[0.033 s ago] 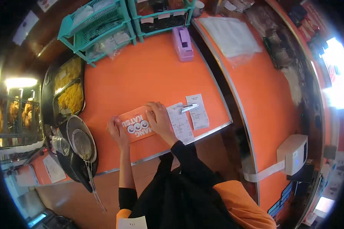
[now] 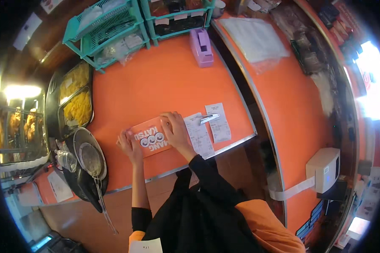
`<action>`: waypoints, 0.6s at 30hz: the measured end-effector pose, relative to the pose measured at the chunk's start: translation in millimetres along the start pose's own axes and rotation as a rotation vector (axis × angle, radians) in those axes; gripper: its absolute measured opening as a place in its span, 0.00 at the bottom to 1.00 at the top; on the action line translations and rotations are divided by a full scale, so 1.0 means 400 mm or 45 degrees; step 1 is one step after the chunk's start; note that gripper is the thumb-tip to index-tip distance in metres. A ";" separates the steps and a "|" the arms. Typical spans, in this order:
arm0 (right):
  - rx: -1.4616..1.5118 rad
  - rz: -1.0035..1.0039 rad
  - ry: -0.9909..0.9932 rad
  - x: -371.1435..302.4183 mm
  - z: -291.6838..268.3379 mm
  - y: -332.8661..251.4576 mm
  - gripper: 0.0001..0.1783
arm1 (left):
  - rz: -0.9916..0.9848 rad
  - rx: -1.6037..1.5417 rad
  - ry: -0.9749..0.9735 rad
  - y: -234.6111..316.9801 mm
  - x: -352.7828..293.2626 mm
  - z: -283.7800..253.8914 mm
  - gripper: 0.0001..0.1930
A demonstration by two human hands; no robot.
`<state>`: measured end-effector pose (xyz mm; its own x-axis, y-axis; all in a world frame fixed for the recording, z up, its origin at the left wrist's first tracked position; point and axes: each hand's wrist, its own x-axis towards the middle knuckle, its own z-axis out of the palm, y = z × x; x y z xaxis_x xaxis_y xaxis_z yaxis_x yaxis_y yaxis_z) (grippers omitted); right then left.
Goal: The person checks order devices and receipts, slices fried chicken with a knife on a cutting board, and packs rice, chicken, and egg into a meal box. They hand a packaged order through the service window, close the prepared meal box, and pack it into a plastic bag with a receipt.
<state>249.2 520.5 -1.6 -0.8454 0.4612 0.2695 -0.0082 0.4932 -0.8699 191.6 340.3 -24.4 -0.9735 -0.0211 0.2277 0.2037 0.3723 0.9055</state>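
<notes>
In the middle of the frame, an orange box (image 2: 151, 138) is lying on the orange counter (image 2: 152, 90), near the counter's lower edge, its white lettering facing away from the person and so reading upside down here. The left hand (image 2: 130, 147) is curling round the box's left end, fingers bunched outside and thumb near the upper corner. The right hand (image 2: 175, 133) is arching over the right end, its fingers bending down at the far corner and its thumb resting toward the top face. Both hands are gripping from opposite ends, presumably because that steadies the box evenly; how hard they are pressing, I cannot tell. Just right of the box, a left receipt (image 2: 201, 141) and a right receipt (image 2: 219, 126) are lying side by side, and a silver stapler (image 2: 210, 118) is sitting across their upper parts, perhaps weighing them down and keeping them readable. At the top centre, a purple tape dispenser (image 2: 202, 52) is standing well apart from the hands, likely leaving working room. On the left, a tray of yellow food (image 2: 77, 107) and a round strainer (image 2: 91, 158) are sitting together, probably grouped for handling food. At the lower right, a white printer (image 2: 324, 173) is trailing a paper strip (image 2: 297, 189) toward the person's side, probably for easy tearing.
</notes>
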 end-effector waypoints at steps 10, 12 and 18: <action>0.569 0.160 0.023 0.019 0.038 0.075 0.07 | -0.329 -0.611 -0.113 -0.056 0.019 -0.006 0.11; 1.009 0.435 -0.034 0.023 0.031 0.047 0.10 | -0.390 -0.635 -0.060 -0.032 0.020 -0.005 0.10; 0.376 0.447 0.189 -0.008 0.066 0.086 0.16 | 0.203 0.660 -0.167 0.022 0.007 0.067 0.12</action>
<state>237.7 516.5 -43.4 -0.7387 0.6736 -0.0244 0.0948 0.0680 -0.9932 187.9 368.6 -25.4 -0.9462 0.1763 0.2713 0.3043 0.7696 0.5613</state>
